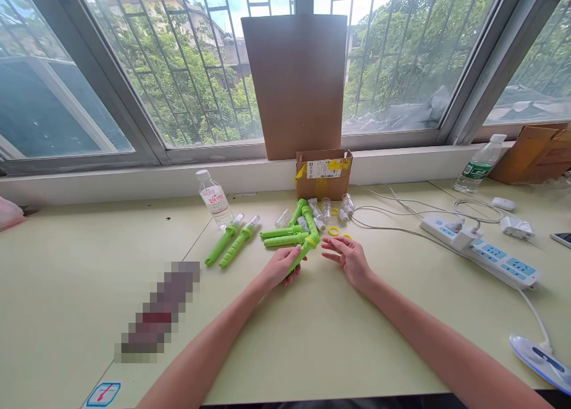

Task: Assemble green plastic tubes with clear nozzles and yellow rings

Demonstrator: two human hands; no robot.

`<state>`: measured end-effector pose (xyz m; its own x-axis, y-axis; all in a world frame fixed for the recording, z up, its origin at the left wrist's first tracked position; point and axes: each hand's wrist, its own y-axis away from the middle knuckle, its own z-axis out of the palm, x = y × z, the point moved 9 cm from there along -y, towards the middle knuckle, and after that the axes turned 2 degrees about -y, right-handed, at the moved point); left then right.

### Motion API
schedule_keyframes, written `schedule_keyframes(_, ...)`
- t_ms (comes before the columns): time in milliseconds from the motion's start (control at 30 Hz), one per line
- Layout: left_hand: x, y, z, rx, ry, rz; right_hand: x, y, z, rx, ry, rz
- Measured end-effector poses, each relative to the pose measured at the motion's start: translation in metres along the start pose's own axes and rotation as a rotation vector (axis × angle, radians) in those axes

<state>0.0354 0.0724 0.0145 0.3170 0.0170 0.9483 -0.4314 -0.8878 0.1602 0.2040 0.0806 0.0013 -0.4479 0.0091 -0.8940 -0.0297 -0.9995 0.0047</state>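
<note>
My left hand [285,265] is closed around a green plastic tube [301,257], which points up and away to the right. The tube's far end is threaded, with a yellow ring around it. Just right of that end is my right hand [350,260], fingers apart and nothing visible in them. Beyond the hands lies a pile of more green tubes [285,240]. Transparent plastic caps [326,208] and loose yellow rings [333,231] lie around the pile. Two green tubes with transparent tops [236,245] rest side by side to the left.
A water bottle [215,200] stands behind the left pair of tubes. An open cardboard box [323,177] is against the sill. On the right are a power strip [484,251] with cables, another bottle [479,165] and a white-blue device [542,361]. A blurred patch covers something at left.
</note>
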Motion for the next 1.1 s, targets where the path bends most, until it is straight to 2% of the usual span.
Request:
schedule_keyframes(267, 0.001, 0.000, -0.001, 0.012, -0.021, -0.005, -0.001, -0.007, -0.011, 0.036, -0.012, -0.004)
schedule_keyframes(533, 0.000, 0.000, -0.001, 0.008, -0.020, -0.002, 0.002, -0.002, -0.001, -0.034, 0.052, 0.003)
schedule_keyframes(1100, 0.001, -0.002, -0.001, 0.031, -0.005, -0.004, 0.001, 0.000, 0.005, -0.076, 0.092, 0.018)
